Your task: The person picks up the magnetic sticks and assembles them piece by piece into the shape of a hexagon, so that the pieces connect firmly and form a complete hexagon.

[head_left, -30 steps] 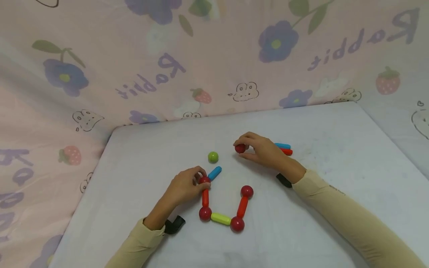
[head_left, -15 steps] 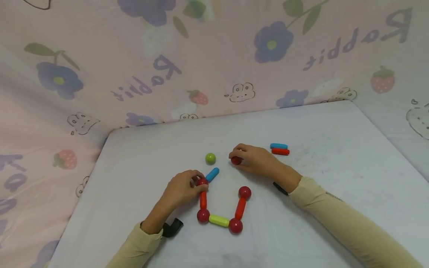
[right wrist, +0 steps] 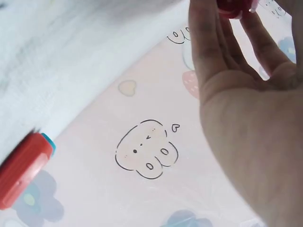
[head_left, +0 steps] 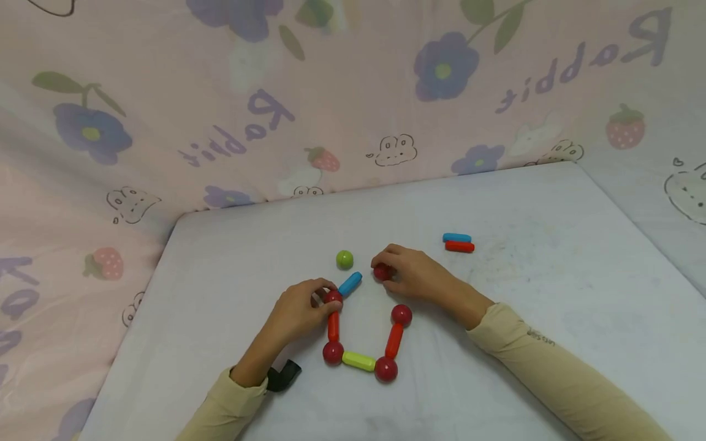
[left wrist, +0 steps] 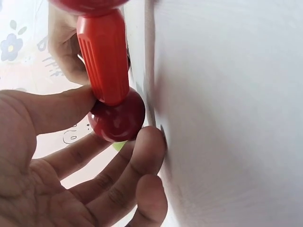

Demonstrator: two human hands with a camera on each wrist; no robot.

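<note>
My left hand grips a red ball at the upper left corner of a linked shape, thumb on one side and fingers on the other. From that ball a red stick runs down to another red ball, then a yellow-green stick, a red ball, a second red stick and a red ball. A blue stick points up and right from the gripped ball. My right hand pinches a loose red ball just right of the blue stick's far end.
A green ball lies beyond the blue stick. Farther right, a blue stick and a red stick lie side by side. A patterned cloth rises behind the white table; a black strap end shows under the left wrist.
My right hand has brought the red ball toward me and slightly left, closer to the blue stick. My left hand keeps its grip on the corner ball.
</note>
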